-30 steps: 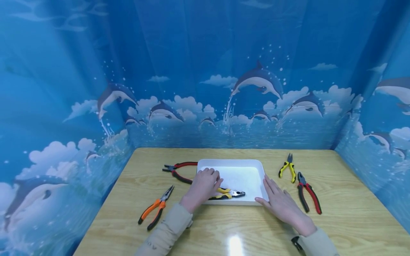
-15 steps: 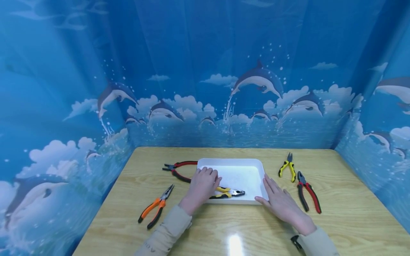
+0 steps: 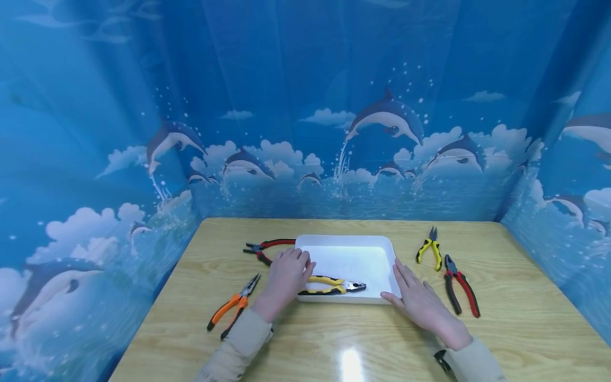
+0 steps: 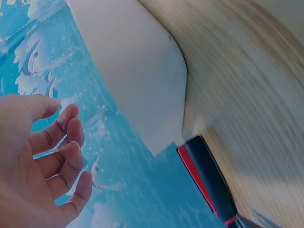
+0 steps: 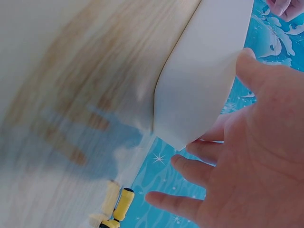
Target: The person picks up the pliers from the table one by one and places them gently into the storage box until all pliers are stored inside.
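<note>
— What lies furthest left on the wooden table (image 3: 334, 339)?

— The orange-handled pliers (image 3: 233, 307), flat on the wood, nose toward the back. Behind them the red-handled pliers (image 3: 264, 248) sit just beside the left edge of the white tray (image 3: 350, 241).

— And the left hand (image 3: 285, 278)?

— It hovers at the tray's left rim, partly over it, with nothing in it. From the left wrist view the fingers (image 4: 66, 156) are loosely bent and apart, holding nothing. Whether they touch the rim I cannot quite tell from above.

— Where are the yellow pliers?

— The yellow-and-black pliers (image 3: 331, 286) lie inside the tray along its near wall, metal nose pointing right, handles just beside the left hand.

— The right hand (image 3: 420, 303)?

— Flat on the table at the tray's near right corner, fingers straight and spread, gripping nothing. The right wrist view shows the fingers (image 5: 199, 168) right up against the tray's white wall (image 5: 204, 76).

— Further right?

— Small yellow pliers (image 3: 429, 248) near the back, and next to them a second red-and-black pair (image 3: 459, 289), both clear of the tray.
</note>
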### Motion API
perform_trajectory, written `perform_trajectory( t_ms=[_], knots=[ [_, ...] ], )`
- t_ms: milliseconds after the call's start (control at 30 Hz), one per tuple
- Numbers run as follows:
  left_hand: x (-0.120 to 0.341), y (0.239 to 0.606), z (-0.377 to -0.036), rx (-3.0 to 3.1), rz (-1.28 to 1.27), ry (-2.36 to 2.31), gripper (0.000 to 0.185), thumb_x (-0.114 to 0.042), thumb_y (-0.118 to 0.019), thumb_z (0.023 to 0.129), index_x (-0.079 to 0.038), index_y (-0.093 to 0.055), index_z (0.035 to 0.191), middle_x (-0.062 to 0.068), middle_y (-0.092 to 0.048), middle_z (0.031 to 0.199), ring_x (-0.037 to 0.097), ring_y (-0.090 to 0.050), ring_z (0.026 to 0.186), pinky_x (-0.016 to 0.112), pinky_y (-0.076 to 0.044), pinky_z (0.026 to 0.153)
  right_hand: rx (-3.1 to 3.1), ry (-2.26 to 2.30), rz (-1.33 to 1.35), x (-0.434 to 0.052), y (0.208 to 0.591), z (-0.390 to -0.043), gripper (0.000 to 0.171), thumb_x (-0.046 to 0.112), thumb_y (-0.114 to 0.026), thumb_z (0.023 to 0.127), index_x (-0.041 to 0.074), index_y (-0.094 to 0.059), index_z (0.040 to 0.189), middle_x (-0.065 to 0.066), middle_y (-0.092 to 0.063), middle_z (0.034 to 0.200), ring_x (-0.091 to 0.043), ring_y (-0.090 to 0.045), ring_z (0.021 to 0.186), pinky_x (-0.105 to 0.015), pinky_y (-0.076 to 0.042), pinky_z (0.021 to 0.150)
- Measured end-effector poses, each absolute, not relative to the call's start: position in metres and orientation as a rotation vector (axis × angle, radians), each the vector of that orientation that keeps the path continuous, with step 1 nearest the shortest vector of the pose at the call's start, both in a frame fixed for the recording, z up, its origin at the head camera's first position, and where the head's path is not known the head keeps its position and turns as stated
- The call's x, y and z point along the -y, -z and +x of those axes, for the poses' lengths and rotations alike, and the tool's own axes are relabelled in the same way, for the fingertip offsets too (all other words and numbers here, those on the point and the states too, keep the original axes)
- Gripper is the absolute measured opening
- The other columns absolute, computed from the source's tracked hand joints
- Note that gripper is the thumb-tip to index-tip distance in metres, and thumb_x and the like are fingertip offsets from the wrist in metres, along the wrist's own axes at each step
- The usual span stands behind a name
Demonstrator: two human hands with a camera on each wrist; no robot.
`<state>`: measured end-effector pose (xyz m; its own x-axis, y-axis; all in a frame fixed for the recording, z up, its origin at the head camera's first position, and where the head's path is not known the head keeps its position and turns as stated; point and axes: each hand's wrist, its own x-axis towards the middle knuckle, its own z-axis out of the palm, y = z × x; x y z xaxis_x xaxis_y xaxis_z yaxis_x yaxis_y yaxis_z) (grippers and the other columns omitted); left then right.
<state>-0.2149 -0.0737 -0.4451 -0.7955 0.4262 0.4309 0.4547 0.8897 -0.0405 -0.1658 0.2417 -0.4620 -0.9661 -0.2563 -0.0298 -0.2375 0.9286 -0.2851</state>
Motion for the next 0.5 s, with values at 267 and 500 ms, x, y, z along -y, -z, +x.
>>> perform_trajectory(
  t_ms=[267, 500],
  knots=[
    [0.091, 0.442, -0.208, 2.669, -0.538, 0.127, 0.019, -0.034, -0.068, 0.099, -0.016, -0.069, 0.091, -0.002, -0.066, 0.085, 0.018, -0.063, 0.083, 0.038, -0.053, 0.075, -3.017, 0.422, -0.391, -0.242, 0.462, -0.167, 0.086, 0.055, -0.05, 0.102, -0.008, -0.025, 0.156, -0.027, -0.017, 0.164, -0.05, -0.024, 0.147, -0.077, -0.027, 0.106],
    [0.108, 0.446, -0.207, 2.695, -0.442, 0.199, 0.016, -0.029, -0.068, 0.099, -0.014, -0.07, 0.093, 0.003, -0.069, 0.092, 0.024, -0.064, 0.09, 0.046, -0.052, 0.084, -3.024, 0.424, -0.393, -0.242, 0.462, -0.167, 0.086, 0.054, -0.051, 0.102, -0.008, -0.026, 0.156, -0.028, -0.017, 0.164, -0.051, -0.025, 0.146, -0.077, -0.027, 0.106]
  ],
)
